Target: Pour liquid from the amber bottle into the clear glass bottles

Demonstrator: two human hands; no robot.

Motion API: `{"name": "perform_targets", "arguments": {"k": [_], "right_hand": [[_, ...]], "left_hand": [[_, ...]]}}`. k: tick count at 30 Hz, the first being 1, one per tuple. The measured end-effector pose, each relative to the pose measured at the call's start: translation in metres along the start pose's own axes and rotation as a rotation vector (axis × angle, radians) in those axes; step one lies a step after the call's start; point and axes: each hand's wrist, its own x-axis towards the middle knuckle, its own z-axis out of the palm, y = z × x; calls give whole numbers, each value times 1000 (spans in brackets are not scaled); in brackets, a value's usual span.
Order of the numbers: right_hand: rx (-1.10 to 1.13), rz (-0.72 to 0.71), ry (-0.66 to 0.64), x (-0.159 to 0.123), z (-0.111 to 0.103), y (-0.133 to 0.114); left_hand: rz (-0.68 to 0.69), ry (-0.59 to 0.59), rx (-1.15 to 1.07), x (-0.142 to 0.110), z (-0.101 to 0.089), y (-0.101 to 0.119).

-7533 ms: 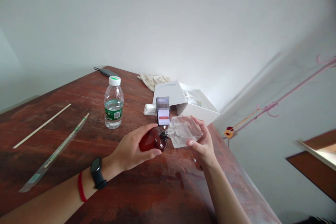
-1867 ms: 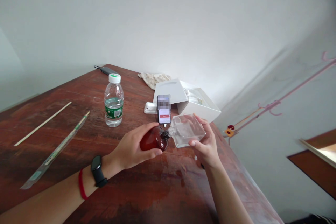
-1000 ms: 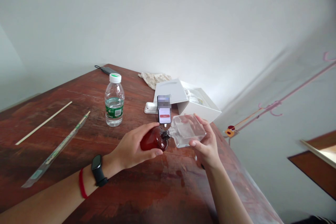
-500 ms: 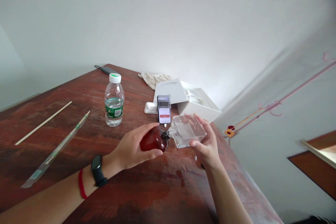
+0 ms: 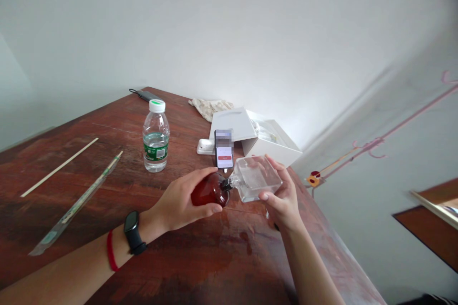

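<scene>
My left hand has its fingers curled round a round dark-red glass bottle. The grip is closed as far as the bottle allows, and the fingertips wrap its near side. My right hand is partly open, with its fingers over the far edge of a clear rectangular glass bottle and the thumb under the near edge. That bottle is tilted, with its short neck pointing left at the red bottle.

The clear neck meets the black collar of the red bottle, touching as far as I can see. Both bottles are in my hands, over the table. I cannot tell if any liquid is passing between them.

Just past the join is a black smartphone with its upper screen blurred, standing or leaning. Beside it is a small white case. Behind them is an open white cardboard box with its lid propped up. Left of those stands a clear plastic water bottle with a green label. On the dark reddish-brown wooden table lie a bare wooden stick and a stick in a plastic sleeve. At the far edge are a beige cloth and a black cabled device. My left wrist has a black smartwatch and a red band.
</scene>
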Motion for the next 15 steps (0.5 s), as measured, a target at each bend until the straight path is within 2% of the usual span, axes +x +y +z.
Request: {"name": "perform_targets", "arguments": {"k": [15], "right_hand": [[-14,-41,-5,-1,-4,3]], "left_hand": [[17,-5,-1,1,1,1]]}}
